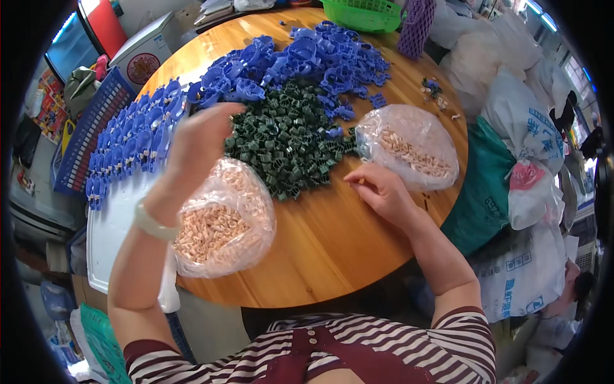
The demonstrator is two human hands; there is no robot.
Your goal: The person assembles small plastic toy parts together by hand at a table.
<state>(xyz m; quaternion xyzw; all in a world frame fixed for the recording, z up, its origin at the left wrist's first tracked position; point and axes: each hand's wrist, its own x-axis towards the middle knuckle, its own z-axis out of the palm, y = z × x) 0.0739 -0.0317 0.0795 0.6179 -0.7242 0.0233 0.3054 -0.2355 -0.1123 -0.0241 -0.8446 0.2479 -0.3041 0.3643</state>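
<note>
Head view: a heap of small dark-green plastic pieces (281,141) is lying on the round wooden surface (332,256) just right of the nearer left hand (201,139), whose grip cannot be told; the right hand (382,192) is pinching, contents unclear.

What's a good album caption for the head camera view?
Left hand and right hand at a round wooden table piled with blue parts, dark green parts and bagged beige pieces.
</note>
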